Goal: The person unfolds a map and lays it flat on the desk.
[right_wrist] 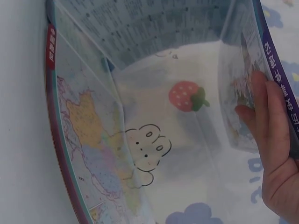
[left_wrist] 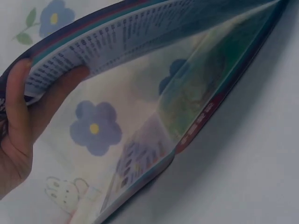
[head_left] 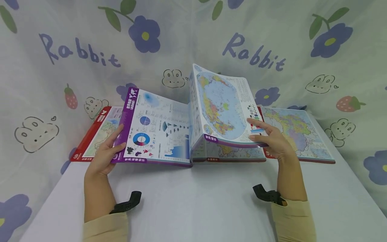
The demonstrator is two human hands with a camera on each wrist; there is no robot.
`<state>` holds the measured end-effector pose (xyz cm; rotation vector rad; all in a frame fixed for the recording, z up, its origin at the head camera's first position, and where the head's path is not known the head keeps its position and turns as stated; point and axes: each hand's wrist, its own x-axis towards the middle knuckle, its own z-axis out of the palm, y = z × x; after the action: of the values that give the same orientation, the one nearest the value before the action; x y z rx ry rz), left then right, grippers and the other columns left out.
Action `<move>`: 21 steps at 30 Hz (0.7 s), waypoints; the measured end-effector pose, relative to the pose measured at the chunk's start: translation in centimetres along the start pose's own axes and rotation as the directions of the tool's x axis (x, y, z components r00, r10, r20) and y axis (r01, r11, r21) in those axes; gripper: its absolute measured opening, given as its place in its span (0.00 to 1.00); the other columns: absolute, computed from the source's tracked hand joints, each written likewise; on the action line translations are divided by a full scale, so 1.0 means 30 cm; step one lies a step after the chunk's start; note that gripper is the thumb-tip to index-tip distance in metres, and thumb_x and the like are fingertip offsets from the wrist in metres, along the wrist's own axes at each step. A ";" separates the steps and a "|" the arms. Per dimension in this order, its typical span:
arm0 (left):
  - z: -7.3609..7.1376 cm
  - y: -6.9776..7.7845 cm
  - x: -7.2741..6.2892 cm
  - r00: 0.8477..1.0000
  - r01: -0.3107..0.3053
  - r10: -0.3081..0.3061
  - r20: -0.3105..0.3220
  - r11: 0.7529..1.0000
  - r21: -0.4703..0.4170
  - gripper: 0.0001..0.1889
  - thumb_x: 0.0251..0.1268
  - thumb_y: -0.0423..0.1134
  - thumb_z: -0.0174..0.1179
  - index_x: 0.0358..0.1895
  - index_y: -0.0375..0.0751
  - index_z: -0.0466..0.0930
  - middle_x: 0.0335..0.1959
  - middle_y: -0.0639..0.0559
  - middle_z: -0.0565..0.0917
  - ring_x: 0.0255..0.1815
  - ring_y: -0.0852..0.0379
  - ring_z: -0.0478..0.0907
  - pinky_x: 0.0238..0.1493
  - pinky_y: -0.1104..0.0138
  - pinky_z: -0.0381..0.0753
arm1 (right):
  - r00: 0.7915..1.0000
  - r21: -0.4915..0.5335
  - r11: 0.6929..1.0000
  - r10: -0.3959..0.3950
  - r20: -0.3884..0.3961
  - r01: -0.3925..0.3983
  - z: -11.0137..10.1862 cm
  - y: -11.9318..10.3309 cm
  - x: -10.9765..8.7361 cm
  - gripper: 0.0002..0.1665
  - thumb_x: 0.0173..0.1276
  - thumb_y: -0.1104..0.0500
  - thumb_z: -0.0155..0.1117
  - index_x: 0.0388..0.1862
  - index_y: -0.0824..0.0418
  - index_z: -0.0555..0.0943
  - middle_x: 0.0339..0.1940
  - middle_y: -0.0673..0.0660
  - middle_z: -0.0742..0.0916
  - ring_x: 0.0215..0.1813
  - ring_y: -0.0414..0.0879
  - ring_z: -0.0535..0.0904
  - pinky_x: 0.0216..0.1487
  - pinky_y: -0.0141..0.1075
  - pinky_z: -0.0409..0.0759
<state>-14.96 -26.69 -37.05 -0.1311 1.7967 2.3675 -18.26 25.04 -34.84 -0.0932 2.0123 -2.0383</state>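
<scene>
A purple-edged folding world map [head_left: 160, 131] stands partly spread, its two panels raised from a fold at the middle. My left hand [head_left: 104, 154] pinches the left panel's outer edge; in the left wrist view the fingers of that hand [left_wrist: 18, 135] lie on both sides of the sheet. With thumb and fingers my right hand [head_left: 273, 141] grips the outer edge of the right panel [head_left: 222, 107], which tilts up higher. Beneath and behind lies a red-edged map [head_left: 302, 134], its middle partly hidden; the right wrist view shows its coloured regions [right_wrist: 96, 135].
Everything lies on a white table [head_left: 193, 205]. A pale cloth [head_left: 193, 30] printed with flowers, rabbits and strawberries hangs close behind the maps. Black wrist mounts [head_left: 128, 201] sit at both sleeve cuffs.
</scene>
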 end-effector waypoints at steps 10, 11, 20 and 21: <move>-0.089 0.002 -0.038 0.996 -0.019 0.014 -0.089 0.998 -0.054 0.32 0.67 0.33 0.54 0.71 0.65 0.58 0.54 0.59 0.67 0.43 0.63 0.83 0.40 0.65 0.84 | 0.999 0.012 1.000 0.001 -0.054 0.000 -0.041 0.007 -0.008 0.37 0.62 0.65 0.66 0.70 0.50 0.68 0.70 0.59 0.65 0.43 0.40 0.83 0.42 0.31 0.83; -0.095 0.003 -0.043 0.994 -0.019 0.012 -0.105 0.998 -0.065 0.32 0.67 0.33 0.55 0.70 0.65 0.58 0.54 0.59 0.68 0.42 0.63 0.83 0.39 0.66 0.84 | 0.998 0.034 0.999 0.006 -0.060 -0.004 -0.046 0.007 -0.010 0.37 0.62 0.65 0.66 0.70 0.50 0.68 0.67 0.57 0.69 0.43 0.41 0.84 0.42 0.31 0.83; -0.118 0.002 -0.056 0.976 0.074 -0.066 -0.208 0.997 0.033 0.30 0.63 0.39 0.61 0.67 0.61 0.64 0.58 0.56 0.66 0.41 0.67 0.80 0.39 0.70 0.84 | 0.996 0.071 0.997 0.020 -0.085 -0.014 -0.080 0.012 -0.019 0.39 0.62 0.66 0.66 0.71 0.51 0.66 0.59 0.52 0.72 0.44 0.40 0.83 0.44 0.30 0.82; -0.119 0.001 -0.058 0.975 0.091 -0.076 -0.210 0.994 0.064 0.31 0.62 0.39 0.62 0.67 0.62 0.63 0.61 0.53 0.63 0.42 0.68 0.79 0.39 0.71 0.83 | 0.996 0.072 0.997 0.019 -0.088 -0.013 -0.084 0.013 -0.020 0.39 0.61 0.66 0.66 0.71 0.52 0.66 0.60 0.53 0.72 0.44 0.40 0.83 0.44 0.29 0.82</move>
<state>-13.38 -30.26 -37.69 -0.4504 1.9235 2.2998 -18.22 27.62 -35.21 0.0280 1.9822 -2.1372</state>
